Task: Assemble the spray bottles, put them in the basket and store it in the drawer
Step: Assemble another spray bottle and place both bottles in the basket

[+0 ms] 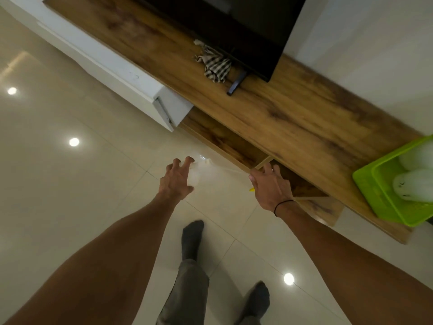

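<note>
My left hand (175, 181) grips a white translucent spray bottle (195, 178) low over the tiled floor. My right hand (271, 186) is closed on a spray head, mostly hidden under the palm. Only its yellow nozzle tip (251, 189) and its thin dip tube (228, 170) show, and the tube reaches left toward the bottle's mouth. A green basket (375, 198) stands on the wooden top at the right edge, with two white bottles (412, 186) lying in it.
A long wooden TV unit (293, 109) runs diagonally, with an open shelf (225, 139) below it. A white drawer (164, 109) stands pulled out at the left. A striped cloth (215, 64) lies by the TV foot (236, 85). My socked feet (193, 238) stand on glossy tiles.
</note>
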A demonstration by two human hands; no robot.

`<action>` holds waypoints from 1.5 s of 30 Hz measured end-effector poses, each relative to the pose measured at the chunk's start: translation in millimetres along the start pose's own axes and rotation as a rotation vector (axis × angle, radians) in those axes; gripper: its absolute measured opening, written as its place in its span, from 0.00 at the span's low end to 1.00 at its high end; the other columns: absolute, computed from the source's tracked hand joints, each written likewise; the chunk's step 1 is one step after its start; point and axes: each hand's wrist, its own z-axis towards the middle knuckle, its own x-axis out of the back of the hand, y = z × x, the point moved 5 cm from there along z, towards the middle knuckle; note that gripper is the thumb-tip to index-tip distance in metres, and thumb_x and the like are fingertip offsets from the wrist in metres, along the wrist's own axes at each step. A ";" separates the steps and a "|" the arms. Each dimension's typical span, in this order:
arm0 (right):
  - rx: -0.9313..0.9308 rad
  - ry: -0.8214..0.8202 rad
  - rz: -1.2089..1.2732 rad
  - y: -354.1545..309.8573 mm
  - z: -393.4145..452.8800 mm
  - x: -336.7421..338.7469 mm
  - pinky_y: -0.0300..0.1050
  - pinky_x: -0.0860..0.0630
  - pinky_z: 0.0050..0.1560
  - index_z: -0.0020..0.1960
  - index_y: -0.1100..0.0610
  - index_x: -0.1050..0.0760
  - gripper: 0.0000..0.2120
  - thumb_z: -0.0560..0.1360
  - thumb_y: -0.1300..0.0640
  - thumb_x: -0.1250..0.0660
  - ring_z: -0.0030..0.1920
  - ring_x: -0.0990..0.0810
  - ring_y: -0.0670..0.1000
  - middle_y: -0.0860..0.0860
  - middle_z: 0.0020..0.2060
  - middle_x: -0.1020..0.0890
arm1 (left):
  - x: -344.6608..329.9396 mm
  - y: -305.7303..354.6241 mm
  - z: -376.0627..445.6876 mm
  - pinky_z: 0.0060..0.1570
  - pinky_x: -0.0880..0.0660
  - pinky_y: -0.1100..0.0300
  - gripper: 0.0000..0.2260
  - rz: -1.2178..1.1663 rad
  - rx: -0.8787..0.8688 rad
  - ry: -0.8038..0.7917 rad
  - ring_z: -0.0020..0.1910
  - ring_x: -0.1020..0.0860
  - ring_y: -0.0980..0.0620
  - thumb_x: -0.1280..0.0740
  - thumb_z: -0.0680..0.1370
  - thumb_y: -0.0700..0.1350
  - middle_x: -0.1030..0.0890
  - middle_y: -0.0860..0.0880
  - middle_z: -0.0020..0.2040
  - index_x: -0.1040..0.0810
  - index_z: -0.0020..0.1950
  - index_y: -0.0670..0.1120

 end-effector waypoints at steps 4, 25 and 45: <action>-0.026 0.032 0.010 9.3 -1.2 32.6 0.50 0.30 0.37 0.56 0.46 0.30 0.06 0.86 0.48 0.46 0.60 0.29 0.58 0.55 0.61 0.28 | 21.9 16.0 0.6 0.54 0.17 0.44 0.39 0.009 -0.039 0.021 0.69 0.26 0.40 0.19 0.71 0.46 0.29 0.43 0.70 0.38 0.76 0.54; 0.065 0.114 -0.078 33.1 16.0 146.4 0.54 0.23 0.50 0.67 0.50 0.33 0.16 0.82 0.47 0.35 0.56 0.27 0.55 0.51 0.55 0.21 | 76.2 120.4 23.5 0.56 0.18 0.41 0.40 0.045 -0.313 0.104 0.69 0.26 0.41 0.18 0.70 0.50 0.28 0.45 0.70 0.36 0.76 0.54; -0.202 0.027 0.668 105.1 45.9 179.9 0.40 0.27 0.27 0.38 0.54 0.21 0.20 0.71 0.37 0.25 0.31 0.19 0.48 0.49 0.32 0.17 | 75.5 219.4 40.7 0.47 0.15 0.47 0.41 0.061 -0.457 0.354 0.68 0.29 0.42 0.17 0.66 0.52 0.29 0.46 0.69 0.34 0.74 0.57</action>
